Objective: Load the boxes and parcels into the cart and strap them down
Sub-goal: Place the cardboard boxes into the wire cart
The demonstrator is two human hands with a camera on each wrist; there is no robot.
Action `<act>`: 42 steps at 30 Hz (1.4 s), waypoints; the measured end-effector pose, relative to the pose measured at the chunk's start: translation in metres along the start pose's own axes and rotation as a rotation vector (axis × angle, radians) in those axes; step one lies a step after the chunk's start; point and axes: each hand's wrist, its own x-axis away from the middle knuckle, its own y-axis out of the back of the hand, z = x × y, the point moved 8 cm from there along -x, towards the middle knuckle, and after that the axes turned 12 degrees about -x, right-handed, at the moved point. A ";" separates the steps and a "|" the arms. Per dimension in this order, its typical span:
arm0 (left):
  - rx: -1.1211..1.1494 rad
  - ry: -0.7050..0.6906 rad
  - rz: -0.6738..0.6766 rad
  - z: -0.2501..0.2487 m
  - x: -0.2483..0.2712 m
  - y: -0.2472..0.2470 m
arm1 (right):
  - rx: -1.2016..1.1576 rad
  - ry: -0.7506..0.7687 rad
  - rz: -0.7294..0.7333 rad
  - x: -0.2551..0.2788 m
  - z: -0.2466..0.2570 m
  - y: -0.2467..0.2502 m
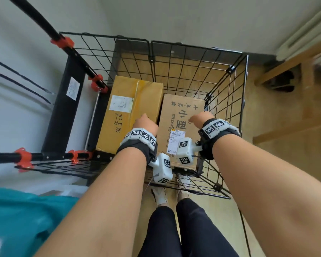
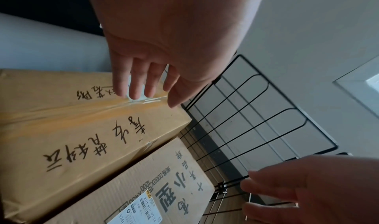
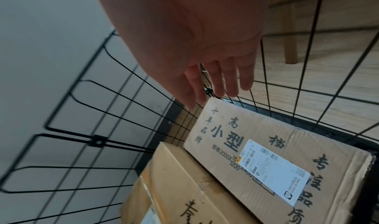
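Observation:
Two cardboard boxes stand side by side in the black wire cart (image 1: 228, 86). The taped yellow-brown box (image 1: 126, 112) with handwriting is on the left; the printed brown box (image 1: 180, 125) with a white label is on the right. My left hand (image 1: 145, 123) hovers over the yellow box (image 2: 82, 130) with straight fingers (image 2: 139, 88) close to its taped edge, holding nothing. My right hand (image 1: 200, 118) hangs above the printed box (image 3: 266, 154), fingers (image 3: 219, 81) relaxed and spread near its far corner, empty. The printed box (image 2: 143, 187) and the right hand (image 2: 307, 190) also show in the left wrist view.
The cart's wire walls (image 3: 102, 130) surround the boxes on the far and right sides. A black frame with orange clamps (image 1: 96, 83) runs along the left. A white wall lies behind, wooden furniture (image 1: 293, 75) to the right, and wood floor under my feet (image 1: 161, 195).

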 end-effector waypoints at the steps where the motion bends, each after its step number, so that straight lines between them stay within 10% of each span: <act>1: 0.007 -0.007 -0.014 0.001 0.009 0.006 | 0.019 0.022 0.011 0.007 0.003 0.003; 22: 0.365 0.187 -0.549 0.109 0.249 0.076 | 0.064 0.652 0.208 0.218 0.051 -0.016; 35: 0.515 0.435 -0.838 0.277 0.418 0.053 | 0.670 1.151 0.265 0.438 0.026 -0.145; 42: 0.575 0.605 -0.924 0.393 0.527 -0.013 | 0.612 1.197 0.434 0.539 -0.035 -0.240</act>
